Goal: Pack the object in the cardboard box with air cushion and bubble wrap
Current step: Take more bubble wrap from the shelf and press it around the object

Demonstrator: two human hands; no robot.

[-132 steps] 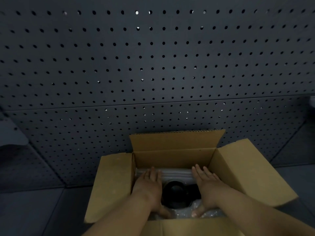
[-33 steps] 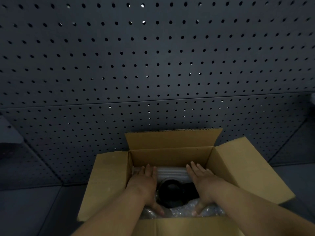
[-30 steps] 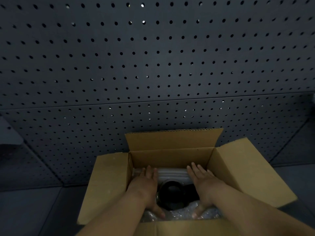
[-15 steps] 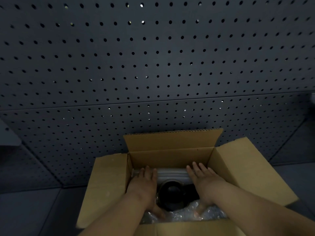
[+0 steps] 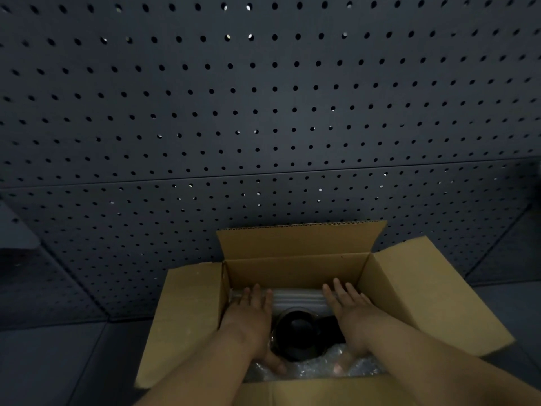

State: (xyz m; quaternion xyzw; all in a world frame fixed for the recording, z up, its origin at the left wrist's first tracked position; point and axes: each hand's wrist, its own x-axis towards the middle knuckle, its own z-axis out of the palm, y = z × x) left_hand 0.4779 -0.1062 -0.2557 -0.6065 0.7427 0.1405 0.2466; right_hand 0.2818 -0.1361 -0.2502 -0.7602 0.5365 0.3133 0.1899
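Cardboard box [image 5: 424, 291]: our left hand [image 5: 248, 320] and right hand [image 5: 351, 315], fingers spread flat, seat black object [image 5: 297, 336] between air cushion [image 5: 298, 298] and bubble wrap [image 5: 316, 367]. Next, we judge: cover top.

Cardboard box [image 5: 295, 271]: plain tan-brown on all flaps and inner walls, unprinted; the top edge of the rear flap shows a fine corrugated ripple.

Object [image 5: 298, 335] in the box: glossy black, uniform, with a faint lighter sheen along its upper rim.

Air cushion [image 5: 298, 298]: whitish-grey, translucent, marked by parallel horizontal ridges.

Bubble wrap [image 5: 316, 367]: clear to silvery, with a dense pattern of small bubbles catching pale highlights.

Pegboard [image 5: 263, 112]: dark slate blue-grey, covered by a regular grid of small dark round holes, a few showing bright specks.

Work surface [image 5: 58, 361]: matte dark grey-blue, no pattern.
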